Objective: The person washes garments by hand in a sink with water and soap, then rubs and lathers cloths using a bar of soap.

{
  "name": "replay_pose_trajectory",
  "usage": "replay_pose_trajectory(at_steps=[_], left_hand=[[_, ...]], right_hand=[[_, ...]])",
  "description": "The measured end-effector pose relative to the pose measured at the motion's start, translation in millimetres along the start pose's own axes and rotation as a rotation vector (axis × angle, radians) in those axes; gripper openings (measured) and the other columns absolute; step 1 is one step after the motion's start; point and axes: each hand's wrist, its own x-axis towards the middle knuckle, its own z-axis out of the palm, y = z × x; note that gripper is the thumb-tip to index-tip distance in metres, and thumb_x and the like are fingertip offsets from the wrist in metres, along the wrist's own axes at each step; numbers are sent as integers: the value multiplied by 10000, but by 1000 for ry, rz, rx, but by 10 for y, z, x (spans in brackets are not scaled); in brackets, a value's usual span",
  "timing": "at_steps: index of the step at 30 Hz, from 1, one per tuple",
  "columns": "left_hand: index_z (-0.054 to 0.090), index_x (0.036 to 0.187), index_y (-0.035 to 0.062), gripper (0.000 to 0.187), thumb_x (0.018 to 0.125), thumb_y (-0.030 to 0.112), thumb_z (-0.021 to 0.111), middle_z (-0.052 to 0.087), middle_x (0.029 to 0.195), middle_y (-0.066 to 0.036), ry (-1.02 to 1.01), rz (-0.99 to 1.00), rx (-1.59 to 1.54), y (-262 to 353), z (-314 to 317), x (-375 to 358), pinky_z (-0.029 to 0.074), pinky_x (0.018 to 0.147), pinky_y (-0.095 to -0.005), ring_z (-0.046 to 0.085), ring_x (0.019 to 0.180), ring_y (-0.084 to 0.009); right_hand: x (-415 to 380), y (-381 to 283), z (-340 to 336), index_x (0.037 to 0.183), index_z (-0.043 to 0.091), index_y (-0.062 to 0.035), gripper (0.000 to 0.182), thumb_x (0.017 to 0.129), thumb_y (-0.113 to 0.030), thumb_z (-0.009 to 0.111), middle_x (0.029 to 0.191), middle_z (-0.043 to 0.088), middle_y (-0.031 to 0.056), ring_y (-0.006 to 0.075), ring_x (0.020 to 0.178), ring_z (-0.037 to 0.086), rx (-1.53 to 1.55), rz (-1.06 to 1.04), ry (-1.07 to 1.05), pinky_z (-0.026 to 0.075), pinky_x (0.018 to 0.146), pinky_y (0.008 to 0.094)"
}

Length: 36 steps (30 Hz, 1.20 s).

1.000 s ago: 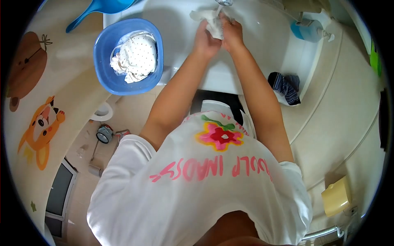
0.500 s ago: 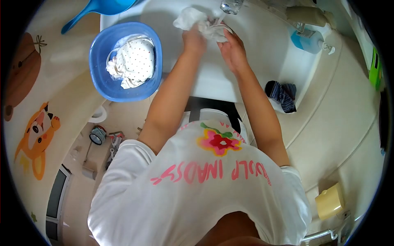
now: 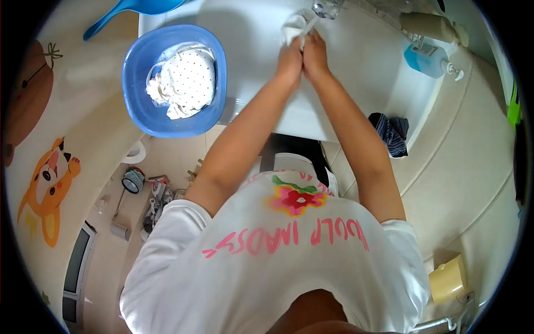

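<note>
A bunched white cloth (image 3: 293, 29) is in both my hands over the white sink (image 3: 256, 83), under the clear-handled tap (image 3: 327, 8). A thin stream, seemingly water, runs from the tap onto it. My left hand (image 3: 290, 60) is closed on the cloth's near left side. Pressed close beside it, my right hand (image 3: 316, 54) is closed on the cloth too. Part of the cloth is hidden between the fingers. Left of the hands, a blue basin (image 3: 129, 83) holds a white dotted garment (image 3: 192, 78) in sudsy water.
A blue dipper (image 3: 103, 23) lies at the upper left. On the right are a bottle of blue liquid (image 3: 425, 60), a beige bottle (image 3: 425, 25) and dark striped socks (image 3: 394, 133) on the sink's edge. A yellow container (image 3: 448, 279) is at the lower right.
My hands have come together and shifted slightly, the left one moving right. The cloth, spread between them before, is now gathered into a smaller bunch under the tap.
</note>
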Motion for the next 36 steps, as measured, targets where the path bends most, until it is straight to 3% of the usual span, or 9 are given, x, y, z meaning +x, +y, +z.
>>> replay_pose_trajectory(at_steps=[6,7,12,18,22,27,30,32,36], left_hand=[[548,1222,18,331,987,201,404,608,1043,-85,39,243,-172,-96,143,71,491,760,-367,578,934,-209],[560,1185,23,296,977,170,410,613,1009,-94,33,275,-135,-226,143,51,505,722,-366,594,899,-211],[568,1134,44,216,960,146,491,626,967,-113,11,-7,-34,303,-35,264,516,679,-364,603,807,-225],[576,1142,22,325,961,283,509,610,973,-61,-37,291,77,-90,112,79,474,719,-298,552,859,-150],[580,1120,38,261,991,201,423,611,916,-59,40,7,-108,274,-82,310,499,684,-334,578,831,-189],[459,1374,44,410,993,187,410,585,1190,-112,-5,293,-64,-109,66,11,510,758,-326,610,916,-198],[451,1384,-4,454,957,146,418,570,1204,-139,35,636,198,-169,51,366,452,882,-330,561,995,-219],[331,1463,62,506,1014,272,432,483,1367,-130,36,-42,-272,573,176,-109,420,979,-316,485,1203,-200],[331,1463,70,557,972,225,544,490,1355,-135,-93,254,-114,126,278,-42,422,979,-340,496,1194,-213]], right_hand=[[25,-172,12,1329,523,-25,425,962,-223,438,1259,594,128,282,1119,570,-312,-298,-66,450,938,359],[-53,-554,60,1324,530,-33,421,961,-223,432,1239,600,135,284,1091,579,173,103,-83,453,922,355],[-549,-418,312,1463,388,-78,622,977,-451,496,1416,470,124,219,1251,464,24,-41,-54,390,1003,343],[31,-405,91,1060,577,-1,276,955,-189,405,958,642,144,278,846,604,264,-43,66,479,760,399],[-504,-293,330,1323,533,-13,441,968,-260,450,1277,588,161,244,1190,524,-2,-83,6,407,998,344],[38,-276,80,1133,602,11,306,963,-210,478,966,640,127,235,790,591,346,49,84,499,719,383],[-217,-280,199,1237,560,22,421,982,-307,499,1153,613,140,233,1019,575,274,58,57,453,886,344],[-544,-342,342,1290,534,27,529,993,-406,472,1313,558,133,231,1168,528,107,-68,20,398,997,322],[-114,-605,205,1339,478,8,679,997,-559,330,1285,559,132,237,1190,499,292,269,143,365,1029,341]])
